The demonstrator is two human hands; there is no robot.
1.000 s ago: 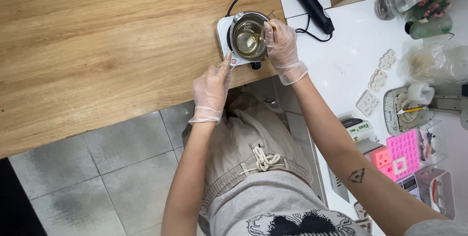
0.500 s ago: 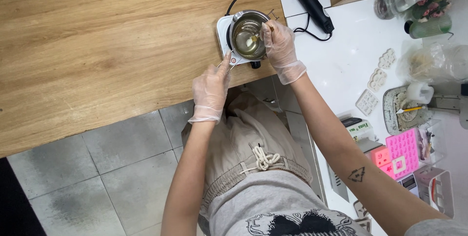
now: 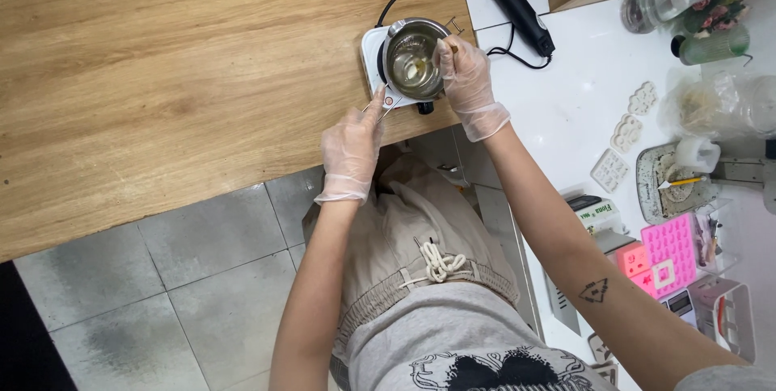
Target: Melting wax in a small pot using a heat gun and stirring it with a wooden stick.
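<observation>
Pot point(image 3: 412, 60) sits near table edge point(image 3: 242, 197), both hands gripping.

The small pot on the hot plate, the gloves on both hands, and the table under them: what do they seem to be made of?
Pot: apparently polished steel, grey with bright reflections.
Gloves on left hand and right hand: thin clear plastic or vinyl, see-through and wrinkled.
Table: wood or wood-look laminate, matte with grain lines.
</observation>
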